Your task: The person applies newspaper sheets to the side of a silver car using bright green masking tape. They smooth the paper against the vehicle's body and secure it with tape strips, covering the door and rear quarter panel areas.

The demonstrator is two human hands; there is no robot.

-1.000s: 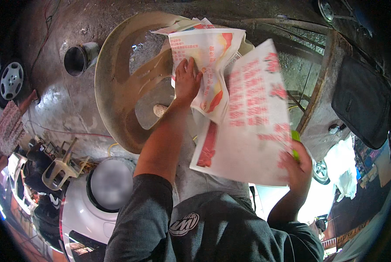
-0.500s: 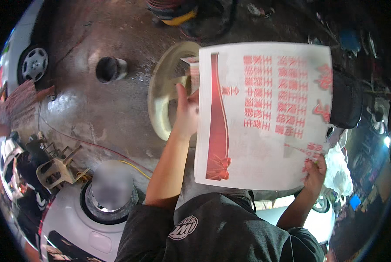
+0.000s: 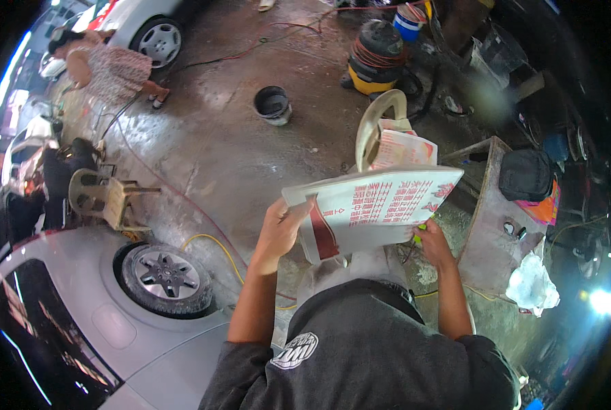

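Both my hands hold a newspaper (image 3: 387, 198), a white folded stack of sheets with red print and a red ribbon band at its left side. It is tilted so that its face is foreshortened. My left hand (image 3: 281, 229) is closed on its left edge, the thumb on top. My right hand (image 3: 434, 240) grips its near right edge, beside a small yellow-green thing (image 3: 420, 236) I cannot make out. Just beyond the newspaper stands a beige plastic chair (image 3: 365, 133), partly hidden, with other red-printed papers (image 3: 404, 147) on it.
A silver car (image 3: 107, 321) stands at the lower left. A dark bucket (image 3: 273, 106) and a black-and-yellow vacuum (image 3: 376, 58) are ahead. At right is a table (image 3: 479, 225) with a black bag (image 3: 526, 175) and a white plastic bag (image 3: 532, 283). Hoses cross the floor; a person (image 3: 110, 68) stands far left.
The newspaper has tipped from facing up to a slant and sits lower. My left hand has moved down onto its left edge. The view has shifted, showing more floor and the person.
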